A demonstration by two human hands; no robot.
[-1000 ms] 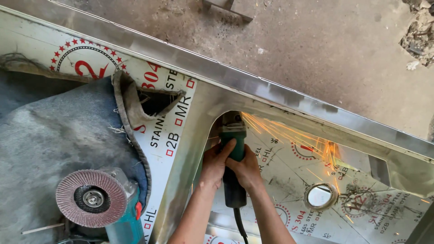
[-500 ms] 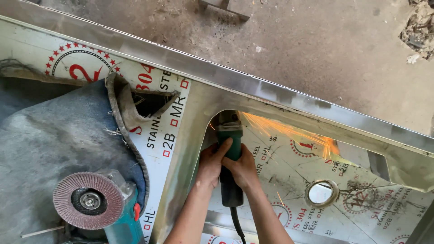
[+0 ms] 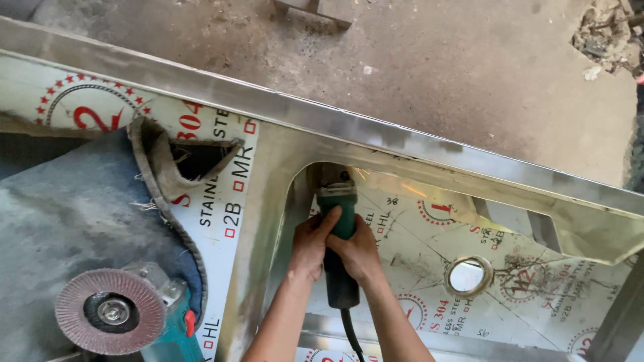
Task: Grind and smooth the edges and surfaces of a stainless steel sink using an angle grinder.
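Observation:
My left hand [image 3: 310, 245] and my right hand [image 3: 359, 253] both grip a green and black angle grinder [image 3: 340, 238]. Its head is pressed into the upper left corner of a stainless steel sink basin [image 3: 402, 281], under the folded steel rim [image 3: 376, 144]. Only a few faint sparks [image 3: 412, 190] show to the right of the head. The grinder's black cable [image 3: 350, 335] runs down between my forearms. The disc itself is hidden behind the tool's head.
A second teal grinder with a brownish flap disc [image 3: 111, 311] lies at the lower left on grey denim cloth [image 3: 74, 214]. The basin has a round drain hole [image 3: 467, 275]. Printed protective film [image 3: 221, 201] covers the steel. A concrete floor [image 3: 436, 67] lies beyond.
The bright spray of sparks to the right of the grinder has faded to almost nothing. My hands and the tool stay in the same corner.

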